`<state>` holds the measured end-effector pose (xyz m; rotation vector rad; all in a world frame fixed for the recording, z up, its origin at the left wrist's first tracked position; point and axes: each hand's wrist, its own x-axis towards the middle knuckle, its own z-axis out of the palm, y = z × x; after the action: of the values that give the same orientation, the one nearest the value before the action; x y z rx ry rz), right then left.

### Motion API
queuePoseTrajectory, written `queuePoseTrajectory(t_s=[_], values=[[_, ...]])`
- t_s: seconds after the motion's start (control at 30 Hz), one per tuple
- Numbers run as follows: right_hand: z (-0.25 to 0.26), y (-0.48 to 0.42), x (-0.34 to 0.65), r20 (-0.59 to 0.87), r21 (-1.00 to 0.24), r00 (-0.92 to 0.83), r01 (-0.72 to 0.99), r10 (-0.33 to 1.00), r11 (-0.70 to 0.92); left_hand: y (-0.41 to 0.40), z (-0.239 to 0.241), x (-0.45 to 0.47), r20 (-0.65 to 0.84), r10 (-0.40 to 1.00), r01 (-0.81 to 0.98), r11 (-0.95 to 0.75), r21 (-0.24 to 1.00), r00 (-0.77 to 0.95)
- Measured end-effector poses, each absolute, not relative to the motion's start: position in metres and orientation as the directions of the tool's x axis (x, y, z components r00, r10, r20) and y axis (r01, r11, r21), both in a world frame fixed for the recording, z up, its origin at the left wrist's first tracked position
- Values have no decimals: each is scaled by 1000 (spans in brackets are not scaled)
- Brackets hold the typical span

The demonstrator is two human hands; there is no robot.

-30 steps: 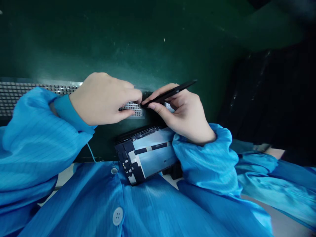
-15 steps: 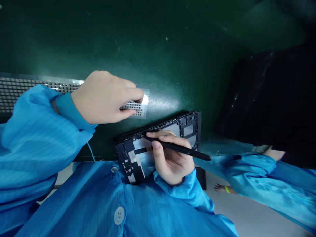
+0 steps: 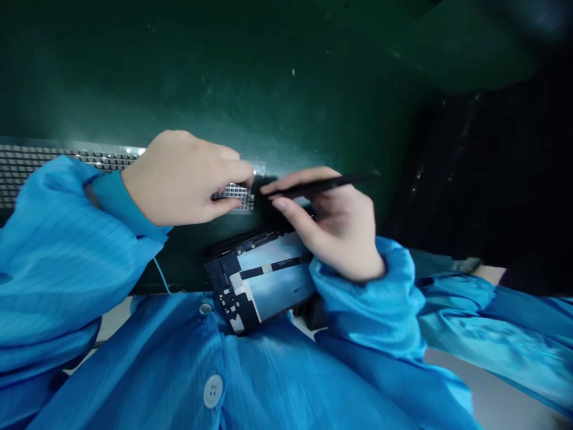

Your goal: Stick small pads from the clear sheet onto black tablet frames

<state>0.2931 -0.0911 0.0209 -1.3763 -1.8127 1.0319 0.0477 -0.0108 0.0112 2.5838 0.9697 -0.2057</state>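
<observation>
My left hand (image 3: pixel 179 179) bears down on a clear sheet of small grey square pads (image 3: pixel 49 158), its curled thumb and forefinger holding the right end, with some pads showing between them. My right hand (image 3: pixel 347 221) is closed around black tweezers (image 3: pixel 333 183), whose tip is close to that end of the sheet; blur hides whether the tip touches or carries a pad. Below both hands, an opened tablet-like device (image 3: pixel 273 292) lies tilted at the near table edge, with its inner parts and a silvery panel facing up. My right hand and sleeve cover its right part.
The dark green table (image 3: pixel 250 77) stretches out ahead. A large black, shiny covering or bag (image 3: pixel 483 179) stands at the right. Beyond my right arm is another person's blue sleeve (image 3: pixel 487 322). A thin blue cord (image 3: pixel 162 275) hangs by my left sleeve.
My right hand has lifted the tweezers off the device and moved them up to the right end of the pad sheet. My left hand has stayed on the sheet.
</observation>
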Motion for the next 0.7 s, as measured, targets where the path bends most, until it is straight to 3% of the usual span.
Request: queuePoseTrajectory(t_s=[0.13, 0.33, 0.57, 0.63, 0.7], values=[[7, -63, 302, -73, -871, -374, 475, 925, 123, -11, 7, 47, -243, 618, 664, -682, 307, 748], [7, -71, 299, -96, -899, -320, 434, 943, 56, -11, 5, 47, -226, 633, 666, -646, 374, 741], [6, -59, 304, -104, -901, -391, 427, 914, 80, -11, 6, 47, -247, 634, 675, -630, 384, 732], [7, -68, 308, -106, -943, -324, 334, 940, 8, -11, 6, 46, -224, 627, 661, -657, 363, 746], [10, -87, 310, -50, -962, -121, 272, 991, -15, -11, 7, 44, -201, 616, 643, -677, 359, 762]])
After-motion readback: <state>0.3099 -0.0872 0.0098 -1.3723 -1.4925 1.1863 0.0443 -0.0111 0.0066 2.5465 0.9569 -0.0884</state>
